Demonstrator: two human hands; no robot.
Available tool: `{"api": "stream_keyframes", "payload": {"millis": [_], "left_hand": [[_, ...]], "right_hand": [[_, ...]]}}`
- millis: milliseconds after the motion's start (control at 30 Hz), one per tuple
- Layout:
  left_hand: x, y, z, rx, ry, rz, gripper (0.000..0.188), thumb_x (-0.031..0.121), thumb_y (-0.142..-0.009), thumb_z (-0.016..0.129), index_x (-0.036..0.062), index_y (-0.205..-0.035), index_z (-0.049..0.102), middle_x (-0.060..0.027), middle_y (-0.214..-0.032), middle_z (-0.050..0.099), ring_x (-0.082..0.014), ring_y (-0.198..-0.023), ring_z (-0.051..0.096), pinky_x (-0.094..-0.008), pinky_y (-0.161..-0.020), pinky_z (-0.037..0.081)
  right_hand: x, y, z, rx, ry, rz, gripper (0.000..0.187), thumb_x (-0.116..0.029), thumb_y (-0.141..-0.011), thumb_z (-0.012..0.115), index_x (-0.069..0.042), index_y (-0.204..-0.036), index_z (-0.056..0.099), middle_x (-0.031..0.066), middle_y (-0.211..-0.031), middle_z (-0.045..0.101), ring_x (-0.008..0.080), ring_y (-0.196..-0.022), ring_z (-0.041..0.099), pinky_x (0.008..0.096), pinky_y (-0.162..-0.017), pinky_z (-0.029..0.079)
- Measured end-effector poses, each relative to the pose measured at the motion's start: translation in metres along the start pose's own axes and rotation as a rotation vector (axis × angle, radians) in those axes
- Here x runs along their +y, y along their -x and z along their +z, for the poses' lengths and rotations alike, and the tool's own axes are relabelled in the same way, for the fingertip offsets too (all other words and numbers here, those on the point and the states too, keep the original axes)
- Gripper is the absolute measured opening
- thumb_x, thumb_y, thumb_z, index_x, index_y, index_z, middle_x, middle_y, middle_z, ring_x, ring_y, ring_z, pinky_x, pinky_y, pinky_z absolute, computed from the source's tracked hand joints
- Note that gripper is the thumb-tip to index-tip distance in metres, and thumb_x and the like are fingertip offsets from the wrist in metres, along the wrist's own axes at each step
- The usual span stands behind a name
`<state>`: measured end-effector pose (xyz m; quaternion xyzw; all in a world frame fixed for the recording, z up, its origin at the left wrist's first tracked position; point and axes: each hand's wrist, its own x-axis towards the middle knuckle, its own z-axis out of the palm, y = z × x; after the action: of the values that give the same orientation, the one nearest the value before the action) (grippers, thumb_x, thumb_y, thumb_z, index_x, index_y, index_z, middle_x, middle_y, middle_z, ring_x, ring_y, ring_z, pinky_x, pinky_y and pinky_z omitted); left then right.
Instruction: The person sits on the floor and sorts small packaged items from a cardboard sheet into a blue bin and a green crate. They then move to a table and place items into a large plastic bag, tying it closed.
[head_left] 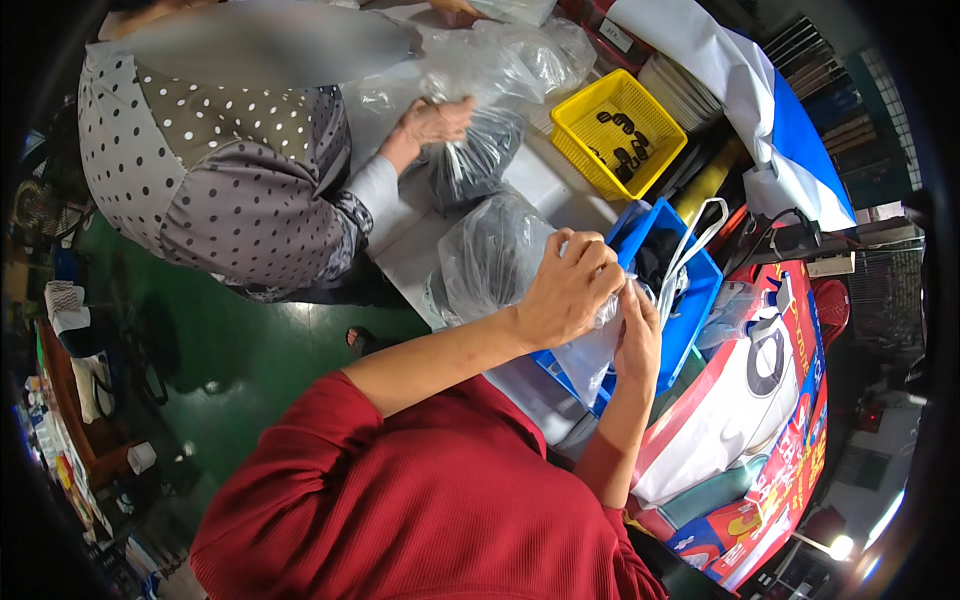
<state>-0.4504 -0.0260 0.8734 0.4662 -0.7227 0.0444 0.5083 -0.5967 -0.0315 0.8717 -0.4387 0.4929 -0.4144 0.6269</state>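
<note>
A clear plastic bag [490, 262], bulging with greyish contents I cannot make out, sits on the table in front of me. My left hand [572, 285] closes around its gathered neck, knuckles up. My right hand [638, 335] pinches the plastic close beside it, and the loose mouth of the bag [588, 362] hangs below both hands. Just behind my right hand stands a blue crate [706, 285] with black items and a white strap [695, 245] in it. The fingertips of both hands are partly hidden by the crumpled plastic.
To my left a person's hand [435, 122] rests on another clear bag [480, 150] with dark contents. A yellow basket [570, 152] with small black parts stands at the back. Large printed bags [735, 430] crowd the right. Green floor [270, 355] lies at left.
</note>
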Motion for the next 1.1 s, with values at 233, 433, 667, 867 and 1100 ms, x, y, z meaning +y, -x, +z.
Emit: {"api": "stream_keyframes", "payload": {"millis": [233, 433, 667, 867, 1100], "left_hand": [[-0.001, 0.001, -0.053, -0.461, 0.424, -0.585, 0.047, 0.025, -0.071, 0.073, 0.0041, -0.106, 0.049, -0.0094, -0.092, 0.057, -0.0226, -0.086, 0.055, -0.036, -0.075, 0.043], [0.002, 0.005, -0.054, -0.662, 0.856, -0.819, 0.031, 0.028, -0.087, 0.061, 0.0004, -0.099, 0.052, -0.0085, -0.073, 0.063, -0.0191, -0.062, 0.061, -0.028, -0.056, 0.045], [0.006, 0.016, -0.031, -0.386, 0.095, -0.314, 0.019, 0.022, -0.085, 0.06, 0.0061, -0.079, 0.053, -0.0084, -0.065, 0.06, -0.0247, -0.06, 0.06, -0.0319, -0.052, 0.047], [0.009, 0.037, -0.031, -0.495, 0.07, -0.262, 0.024, 0.024, -0.084, 0.061, 0.009, -0.069, 0.049, -0.0059, -0.056, 0.054, -0.0228, -0.053, 0.057, -0.0343, -0.049, 0.045], [-0.011, 0.047, -0.054, -0.589, 0.48, -0.61, 0.022, 0.024, -0.092, 0.049, 0.0038, -0.092, 0.058, -0.0113, -0.084, 0.058, -0.0241, -0.075, 0.058, -0.0326, -0.065, 0.046]], "right_hand": [[-0.031, 0.001, 0.011, 0.226, 0.364, -0.22, 0.022, -0.023, -0.092, 0.055, -0.003, -0.083, 0.062, -0.0063, -0.069, 0.053, 0.0022, -0.066, 0.042, 0.0177, -0.059, 0.034], [-0.036, 0.01, 0.027, 0.031, 0.634, -0.386, 0.012, -0.012, -0.089, 0.057, 0.0, -0.087, 0.059, 0.0041, -0.076, 0.059, 0.0128, -0.069, 0.054, 0.024, -0.066, 0.042], [-0.03, -0.002, 0.021, 0.12, 0.527, -0.359, 0.015, -0.014, -0.087, 0.06, 0.0, -0.083, 0.061, 0.0013, -0.072, 0.058, 0.0084, -0.067, 0.05, 0.0218, -0.062, 0.04], [0.0, -0.056, -0.02, 0.504, 0.223, -0.218, 0.019, -0.018, -0.085, 0.064, 0.0, -0.078, 0.064, -0.0021, -0.065, 0.054, 0.0053, -0.058, 0.041, 0.0196, -0.055, 0.03], [-0.049, -0.073, -0.013, 0.248, 0.17, -0.287, 0.025, -0.025, -0.092, 0.053, -0.002, -0.086, 0.056, 0.0038, -0.068, 0.056, 0.0105, -0.059, 0.052, 0.0209, -0.055, 0.041]]}}
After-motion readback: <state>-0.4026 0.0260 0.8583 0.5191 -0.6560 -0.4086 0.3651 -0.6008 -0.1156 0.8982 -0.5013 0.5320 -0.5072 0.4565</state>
